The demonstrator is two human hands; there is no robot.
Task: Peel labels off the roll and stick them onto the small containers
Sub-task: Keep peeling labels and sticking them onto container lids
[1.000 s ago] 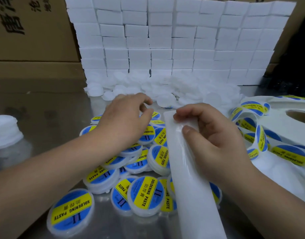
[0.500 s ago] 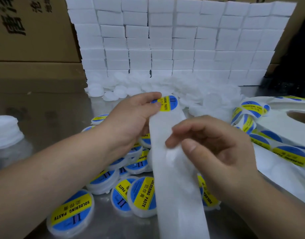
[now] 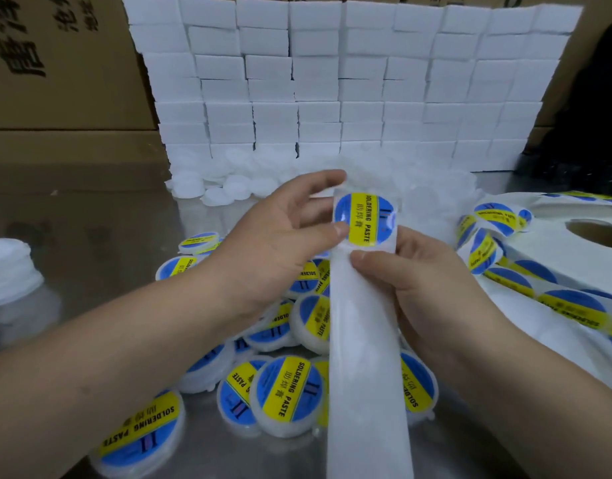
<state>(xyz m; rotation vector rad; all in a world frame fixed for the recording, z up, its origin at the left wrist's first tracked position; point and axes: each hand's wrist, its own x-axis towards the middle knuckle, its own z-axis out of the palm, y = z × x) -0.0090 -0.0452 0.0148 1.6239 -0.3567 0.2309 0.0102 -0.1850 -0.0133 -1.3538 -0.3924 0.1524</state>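
Head view.

A: Right hand (image 3: 425, 274) grips the long white paper backing strip (image 3: 363, 340), thumb on the front, fingers curled behind. Left hand (image 3: 280, 229) pinches the left edge of the round blue-and-yellow paper label (image 3: 365, 217) at the strip's top end, thumb on its face.

B: Where is the label?

A: In the air between both hands, above the heap of labelled round white plastic containers (image 3: 287, 392) on the shiny metal bench (image 3: 107, 236). Cannot tell whether its edge has lifted off the strip.

B: Step?

A: Peeling, I judge. Sticking not yet begun.

B: Next?

A: Likely draw the label clean off with the strip held taut. Then fetch a bare white plastic container (image 3: 217, 196) from the pile by the wall of stacked white blocks (image 3: 332, 81), centre the label on it and press flat. Wide white label roll (image 3: 546, 236) lies to the right on the bench.
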